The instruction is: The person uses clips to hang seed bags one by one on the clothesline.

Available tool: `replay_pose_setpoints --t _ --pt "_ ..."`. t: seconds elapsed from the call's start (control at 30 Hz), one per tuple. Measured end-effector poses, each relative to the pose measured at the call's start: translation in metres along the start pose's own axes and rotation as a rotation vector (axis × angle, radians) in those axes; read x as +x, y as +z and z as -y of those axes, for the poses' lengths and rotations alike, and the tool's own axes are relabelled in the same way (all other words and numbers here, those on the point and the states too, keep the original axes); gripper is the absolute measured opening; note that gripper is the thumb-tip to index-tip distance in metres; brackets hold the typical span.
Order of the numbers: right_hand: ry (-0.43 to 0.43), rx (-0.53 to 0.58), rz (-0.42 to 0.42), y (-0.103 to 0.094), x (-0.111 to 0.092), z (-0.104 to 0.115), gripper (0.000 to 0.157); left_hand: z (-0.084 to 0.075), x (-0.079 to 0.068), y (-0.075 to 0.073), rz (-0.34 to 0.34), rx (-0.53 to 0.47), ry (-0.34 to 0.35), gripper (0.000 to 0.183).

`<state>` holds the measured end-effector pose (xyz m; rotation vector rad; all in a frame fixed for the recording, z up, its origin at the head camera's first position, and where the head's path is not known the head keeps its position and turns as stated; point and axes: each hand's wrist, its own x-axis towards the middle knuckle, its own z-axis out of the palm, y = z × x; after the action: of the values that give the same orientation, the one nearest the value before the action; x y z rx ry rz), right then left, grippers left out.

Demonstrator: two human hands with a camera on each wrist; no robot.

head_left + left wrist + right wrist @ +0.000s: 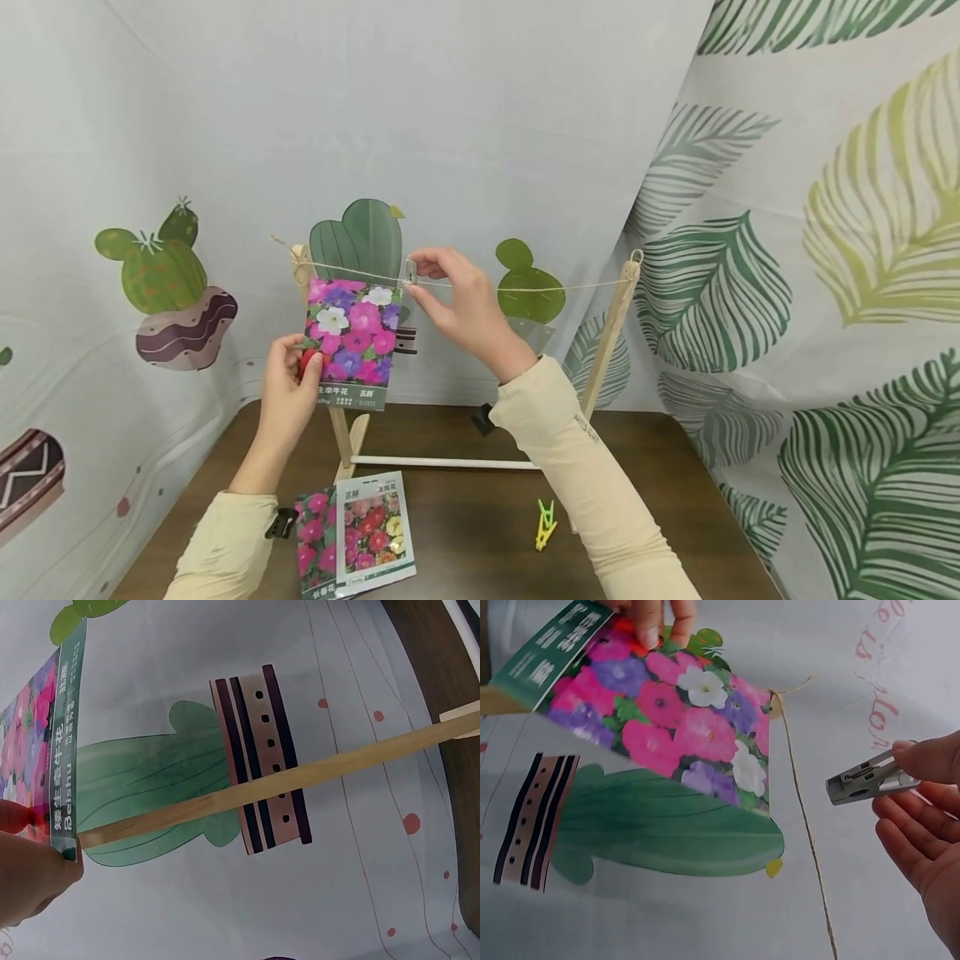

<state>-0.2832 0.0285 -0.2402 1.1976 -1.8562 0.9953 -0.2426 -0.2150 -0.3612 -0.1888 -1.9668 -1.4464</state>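
A brown table point(465, 533) fills the bottom of the head view, and on it stands a wooden rack point(611, 333) whose string point(570, 288) crosses the middle of the frame from post to post. Left of centre, its top edge just beside the string, is the flower packet point(352, 329), upright and face-on. It looks very light: a thin, flat envelope, stiff enough to stay flat from one held edge, though likely to bend or swing if pushed at the top. The printed face seems smooth, so it may slip under a loose fingertip (creasing looks a likelier harm than tearing). A lower side edge is a sound place to hold it, leaving the top free. Two more packets point(375, 533) lie overlapping at the lower left of centre. The left hand point(291, 387) pinches the packet near its lower left corner, thumb across the front. The right hand point(468, 308), at the centre, has thumb and fingertips clamped on a small grey clip point(866, 776). That should be hard, light and springy, best held by its rear arms, as here, with the nose pointing away from the fingers. Yellow and green pegs point(545, 533) lie at the lower right of centre.
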Motion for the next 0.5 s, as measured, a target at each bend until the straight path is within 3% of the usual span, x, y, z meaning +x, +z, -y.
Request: replay_pose_setpoints --t 0.27,0.5 --pt "0.067 0.162 0.031 0.005 0.023 0.0 0.033 -0.008 0.002 0.005 0.009 -0.006 0.006 0.033" --pt "0.158 0.221 0.055 0.016 0.036 0.001 0.031 -0.004 0.007 0.005 -0.002 0.015 0.005 0.032"
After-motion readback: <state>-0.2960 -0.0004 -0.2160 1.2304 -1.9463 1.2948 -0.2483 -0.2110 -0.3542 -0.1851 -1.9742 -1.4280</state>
